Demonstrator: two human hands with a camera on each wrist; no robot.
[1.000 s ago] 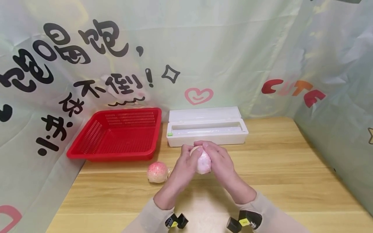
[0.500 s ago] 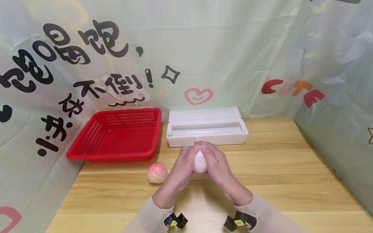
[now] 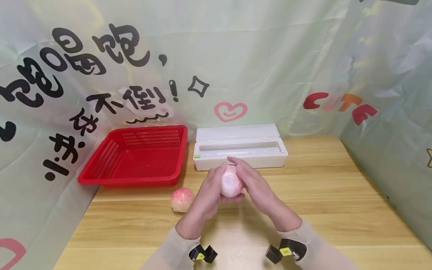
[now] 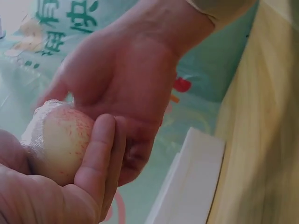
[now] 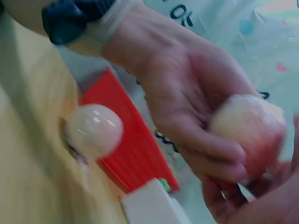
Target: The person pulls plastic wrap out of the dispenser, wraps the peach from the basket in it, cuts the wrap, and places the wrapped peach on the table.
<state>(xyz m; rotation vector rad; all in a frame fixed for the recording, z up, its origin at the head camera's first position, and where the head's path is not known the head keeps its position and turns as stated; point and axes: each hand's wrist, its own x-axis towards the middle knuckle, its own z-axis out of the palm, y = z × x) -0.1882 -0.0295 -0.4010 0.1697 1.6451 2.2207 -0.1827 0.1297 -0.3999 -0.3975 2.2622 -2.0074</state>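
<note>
A pink-speckled peach in clear cling film (image 3: 231,182) is between my hands, above the table, in the head view. My left hand (image 3: 208,193) holds it from the left, fingers curled under and round it. From the right, my right hand (image 3: 258,187) cups it with thumb and fingers, its palm partly apart from the fruit in the left wrist view. The film (image 4: 39,123) lies bunched on one side of this peach. A second wrapped peach (image 3: 182,199) rests on the table beside my left forearm; its glossy film shows in the right wrist view.
A red plastic basket (image 3: 148,165) stands at the back left. Beside it is a white cling film box (image 3: 241,162), lid raised, with the roll inside. The wooden table (image 3: 337,210) meets printed cloth walls at the back and sides.
The peach has turned and shifted slightly between my hands. My hands closed in around it half a second ago; now the right has moved outward to the right, showing more of it.
</note>
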